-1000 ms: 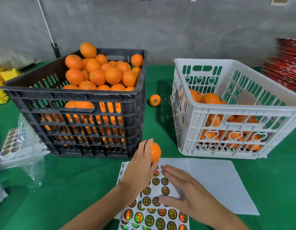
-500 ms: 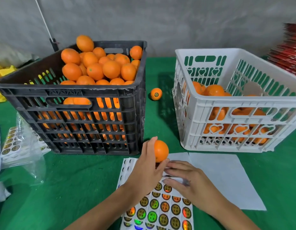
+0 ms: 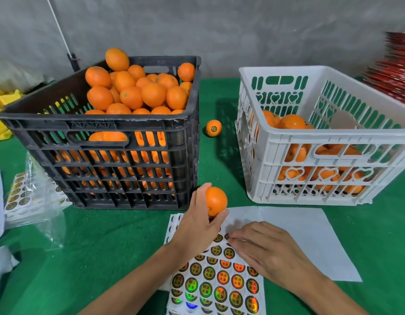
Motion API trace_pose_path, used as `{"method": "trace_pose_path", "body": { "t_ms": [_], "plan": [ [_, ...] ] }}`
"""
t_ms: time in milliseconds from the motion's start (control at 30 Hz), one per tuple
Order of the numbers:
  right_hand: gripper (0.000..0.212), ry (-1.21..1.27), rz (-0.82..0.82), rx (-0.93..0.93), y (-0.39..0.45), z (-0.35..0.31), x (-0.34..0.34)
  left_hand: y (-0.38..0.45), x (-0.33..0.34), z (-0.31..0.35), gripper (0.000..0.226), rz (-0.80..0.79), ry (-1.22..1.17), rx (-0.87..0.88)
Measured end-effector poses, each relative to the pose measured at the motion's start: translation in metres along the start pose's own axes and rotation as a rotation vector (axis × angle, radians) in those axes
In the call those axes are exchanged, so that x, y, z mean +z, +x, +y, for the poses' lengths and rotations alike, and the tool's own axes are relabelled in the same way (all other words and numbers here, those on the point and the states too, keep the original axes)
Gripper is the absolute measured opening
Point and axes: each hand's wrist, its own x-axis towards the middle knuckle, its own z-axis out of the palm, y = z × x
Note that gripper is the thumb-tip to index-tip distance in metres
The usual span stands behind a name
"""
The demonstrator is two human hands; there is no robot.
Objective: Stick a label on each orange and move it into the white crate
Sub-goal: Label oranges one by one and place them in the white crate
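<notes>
Over sticker sheet marked 精选水果, left hand gripping an orange, right hand pinching a label.

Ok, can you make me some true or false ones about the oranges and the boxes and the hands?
1. The left hand holds an orange. True.
2. The black crate has no fruit in it. False: it is heaped with oranges above its rim.
3. A single orange with a sticker lies on the green table between the two crates. True.
4. The right hand is reaching into the white crate. False: its fingertips are down on the sticker sheet, at a label.
5. The white crate is upside down. False: it stands upright with oranges inside.
</notes>
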Motion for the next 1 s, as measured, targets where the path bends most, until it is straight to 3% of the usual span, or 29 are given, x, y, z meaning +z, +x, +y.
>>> {"method": "trace_pose_path", "body": {
  "t_ms": [233, 467, 633, 867, 1000],
  "plan": [
    [0.021, -0.145, -0.001, -0.135, -0.001, 0.000, 0.003, 0.001, -0.002, 0.002, 0.073, 0.011, -0.037, -0.025],
    [0.015, -0.128, -0.009, -0.123, 0.003, -0.002, 0.004, 0.003, -0.002, -0.002, 0.073, 0.003, -0.078, -0.040],
    [0.013, -0.055, 0.018, -0.010, 0.009, -0.003, 0.006, 0.004, -0.008, 0.002, 0.072, 0.015, -0.247, -0.049],
    [0.012, -0.104, -0.031, 0.051, 0.018, -0.005, 0.008, -0.004, -0.008, 0.013, 0.078, 0.041, -0.201, 0.034],
    [0.029, -0.123, -0.070, 0.038, 0.019, -0.008, 0.009, -0.011, -0.004, 0.001, 0.074, -0.027, -0.036, 0.073]
  ]
}}
